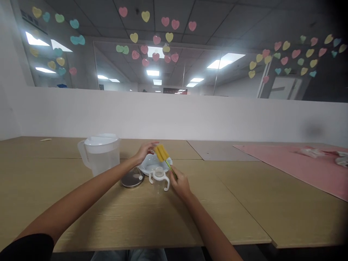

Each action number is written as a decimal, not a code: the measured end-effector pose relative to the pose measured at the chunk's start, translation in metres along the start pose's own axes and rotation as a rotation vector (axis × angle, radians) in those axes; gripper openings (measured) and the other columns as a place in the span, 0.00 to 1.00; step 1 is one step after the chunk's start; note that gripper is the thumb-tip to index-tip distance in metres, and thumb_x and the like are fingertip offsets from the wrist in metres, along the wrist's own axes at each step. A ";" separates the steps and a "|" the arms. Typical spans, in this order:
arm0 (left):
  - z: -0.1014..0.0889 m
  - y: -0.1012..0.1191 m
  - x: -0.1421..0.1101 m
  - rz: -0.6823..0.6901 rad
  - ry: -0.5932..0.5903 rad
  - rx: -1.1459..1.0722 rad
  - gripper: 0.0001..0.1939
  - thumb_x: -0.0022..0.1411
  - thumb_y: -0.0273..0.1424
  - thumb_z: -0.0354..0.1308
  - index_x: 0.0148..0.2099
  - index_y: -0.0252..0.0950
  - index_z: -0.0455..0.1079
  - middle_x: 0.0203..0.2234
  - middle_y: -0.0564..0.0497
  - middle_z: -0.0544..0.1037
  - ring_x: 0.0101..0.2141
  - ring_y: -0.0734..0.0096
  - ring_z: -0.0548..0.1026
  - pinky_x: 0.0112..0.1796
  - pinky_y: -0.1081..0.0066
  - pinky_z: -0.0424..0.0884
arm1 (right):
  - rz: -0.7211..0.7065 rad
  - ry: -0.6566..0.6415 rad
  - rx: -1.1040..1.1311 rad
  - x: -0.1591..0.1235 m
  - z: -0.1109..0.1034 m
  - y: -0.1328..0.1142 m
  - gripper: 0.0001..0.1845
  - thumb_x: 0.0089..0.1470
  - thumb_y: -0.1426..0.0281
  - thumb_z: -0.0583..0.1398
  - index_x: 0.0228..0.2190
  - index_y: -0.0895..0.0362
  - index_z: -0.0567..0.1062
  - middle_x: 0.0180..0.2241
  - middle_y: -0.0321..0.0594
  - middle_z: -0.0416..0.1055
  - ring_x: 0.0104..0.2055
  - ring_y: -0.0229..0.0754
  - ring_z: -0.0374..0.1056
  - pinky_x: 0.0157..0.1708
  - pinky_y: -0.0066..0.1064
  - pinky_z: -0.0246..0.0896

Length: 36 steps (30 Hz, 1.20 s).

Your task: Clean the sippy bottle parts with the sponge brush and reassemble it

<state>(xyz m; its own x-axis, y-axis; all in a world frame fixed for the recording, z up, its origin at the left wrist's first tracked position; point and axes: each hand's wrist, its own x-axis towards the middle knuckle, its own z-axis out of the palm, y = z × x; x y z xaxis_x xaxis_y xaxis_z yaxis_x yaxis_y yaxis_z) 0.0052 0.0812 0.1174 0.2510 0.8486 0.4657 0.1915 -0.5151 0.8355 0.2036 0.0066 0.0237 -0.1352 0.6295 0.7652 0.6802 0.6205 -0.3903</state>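
A bottle brush with a yellow sponge head [161, 153] and a green handle is gripped by my right hand [179, 183], its head tilted up to the left. My left hand [146, 151] is at the sponge's left side with fingers curled; what they hold there is pale, small and hard to make out. Under both hands is a white bowl [148, 168]. In front of it a clear baby bottle [159, 185] with two white handles stands upright, its top uncovered. A round metal-coloured disc [132, 178] lies left of the bottle, partly behind my left forearm.
A translucent lidded pitcher [102, 154] stands at left, partly behind my left forearm. A pink cloth [280, 159] covers the table's right side, with clear plastic wrapping [311, 152] on it. A white wall with a window bearing heart stickers rises behind the wooden table [130, 224].
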 end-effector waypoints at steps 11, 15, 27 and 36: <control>0.007 0.029 -0.025 0.375 -0.292 0.425 0.19 0.45 0.27 0.60 0.43 0.39 0.74 0.44 0.48 0.74 0.47 0.61 0.68 0.51 0.63 0.61 | -0.155 0.023 -0.246 -0.004 -0.004 0.013 0.18 0.59 0.72 0.49 0.45 0.59 0.74 0.32 0.44 0.76 0.31 0.39 0.72 0.32 0.25 0.64; 0.006 0.030 -0.027 0.059 -0.250 0.247 0.20 0.58 0.44 0.52 0.43 0.33 0.71 0.30 0.47 0.76 0.26 0.71 0.72 0.27 0.73 0.68 | -0.273 0.144 -0.420 -0.006 -0.006 0.014 0.18 0.61 0.72 0.49 0.47 0.61 0.73 0.22 0.40 0.71 0.22 0.34 0.65 0.25 0.24 0.57; -0.057 0.019 -0.001 -0.076 -0.225 0.832 0.28 0.52 0.44 0.58 0.52 0.33 0.65 0.41 0.43 0.75 0.41 0.59 0.73 0.39 0.69 0.67 | -0.258 0.117 -0.435 -0.002 0.002 0.012 0.17 0.61 0.70 0.49 0.44 0.59 0.75 0.24 0.42 0.73 0.25 0.36 0.67 0.27 0.24 0.57; -0.079 -0.047 -0.026 -0.271 -0.266 1.102 0.25 0.33 0.29 0.69 0.39 0.37 0.73 0.40 0.40 0.75 0.41 0.51 0.73 0.40 0.63 0.67 | -0.045 0.238 -0.208 0.002 -0.001 0.015 0.19 0.59 0.68 0.49 0.44 0.61 0.74 0.41 0.47 0.75 0.40 0.42 0.72 0.40 0.28 0.66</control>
<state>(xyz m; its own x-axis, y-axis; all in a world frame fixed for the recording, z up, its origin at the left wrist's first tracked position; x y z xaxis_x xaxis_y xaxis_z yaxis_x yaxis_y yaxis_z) -0.0857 0.0928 0.0888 0.2412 0.9623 0.1258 0.9573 -0.2572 0.1320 0.2143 0.0161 0.0197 -0.0126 0.4613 0.8871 0.8133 0.5208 -0.2593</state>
